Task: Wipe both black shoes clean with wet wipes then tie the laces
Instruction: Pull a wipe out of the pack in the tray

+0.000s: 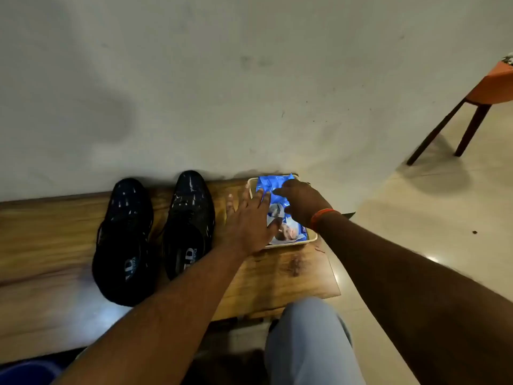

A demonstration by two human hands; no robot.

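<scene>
The blue wet wipes pack (277, 201) lies in a cream tray (311, 240) at the counter's (277, 273) right end. The left hand (247, 220) presses flat, fingers straight, on the pack, likely steadying it. The right hand (299, 201) reaches onto the pack; its grip can't be judged. Both black shoes (155, 234), glossy and speckled white, stand left of the tray.

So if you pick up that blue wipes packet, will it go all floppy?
Probably a bit. The blue wipes packet looks crinkled and soft, so it would likely bend. Its shiny wrapper may be slippery. Lying flat in the tray under the left hand, it shouldn't roll.
</scene>
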